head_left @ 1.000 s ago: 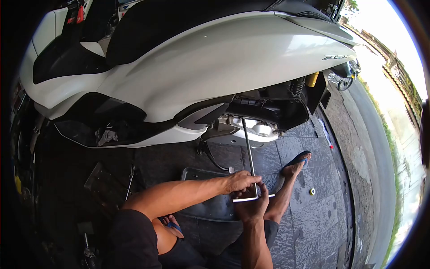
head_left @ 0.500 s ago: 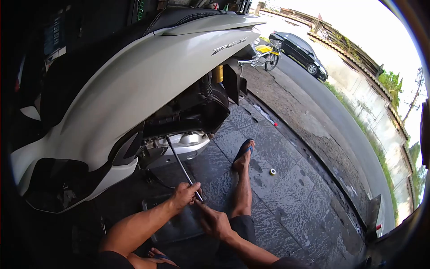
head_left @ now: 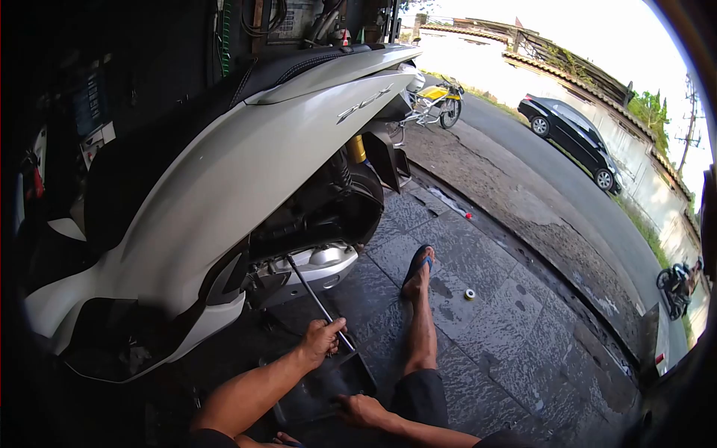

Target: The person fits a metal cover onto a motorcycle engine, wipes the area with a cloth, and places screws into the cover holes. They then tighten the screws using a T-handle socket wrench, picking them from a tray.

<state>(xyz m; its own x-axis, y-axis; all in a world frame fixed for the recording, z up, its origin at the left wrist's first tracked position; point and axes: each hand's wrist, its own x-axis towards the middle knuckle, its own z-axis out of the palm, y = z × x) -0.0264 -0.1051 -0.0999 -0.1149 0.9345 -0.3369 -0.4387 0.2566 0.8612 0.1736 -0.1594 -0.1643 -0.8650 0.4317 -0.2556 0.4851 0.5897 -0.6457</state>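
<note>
My left hand (head_left: 321, 340) is closed round the lower part of a long, shiny metal wrench (head_left: 312, 293). The tool slants up and away, and its far end meets the silver engine casing (head_left: 325, 269) low on the side of a white scooter (head_left: 209, 179). What sits at that far end is too small to make out. Lower down, my right hand (head_left: 364, 411) is off the wrench, beside the near edge of a black tray (head_left: 364, 369) on the floor. Its fingers are curled and partly in shadow; whether they grip anything is hidden.
My outstretched leg with a flip-flop (head_left: 418, 270) rests on the dark, wet-looking tiles. A small tape roll (head_left: 469, 294) lies to its right. Beyond the floor's edge are a yellow motorcycle (head_left: 437, 101), a black car (head_left: 571, 138) and another motorcycle (head_left: 676, 290) on the road.
My right hand has left the wrench's end and moved down toward the tray. My left hand stays on the wrench. The view has shifted; the black car appears farther right, and a second motorcycle has appeared.
</note>
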